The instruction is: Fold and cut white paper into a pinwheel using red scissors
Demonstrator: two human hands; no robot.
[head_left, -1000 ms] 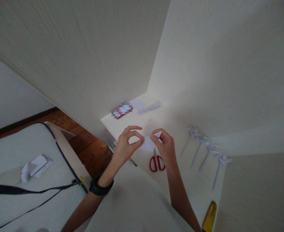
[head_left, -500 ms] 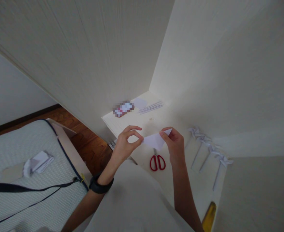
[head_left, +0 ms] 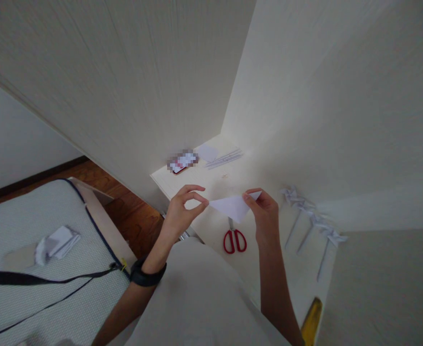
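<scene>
A folded piece of white paper (head_left: 229,206), roughly triangular, is stretched between my two hands above the table. Its left corner is pinched between the thumb and forefinger of my left hand (head_left: 188,211), whose other fingers are raised. My right hand (head_left: 265,209) grips the right part of the paper, thumb on top, with a pointed corner showing past the thumb. Below the paper lies a pair of scissors (head_left: 234,240) with red handles, its blades partly hidden by the paper.
Several white paper pinwheels (head_left: 312,214) on sticks lie along the table's right side. Thin sticks (head_left: 224,158), a sheet of paper (head_left: 207,153) and a phone (head_left: 182,162) lie at the back. A yellow object (head_left: 311,319) is near the front right. A mattress (head_left: 53,202) is at left.
My hands have moved slightly apart, the left one to the left and the right one to the right. The folded paper now looks more stretched out between them.
</scene>
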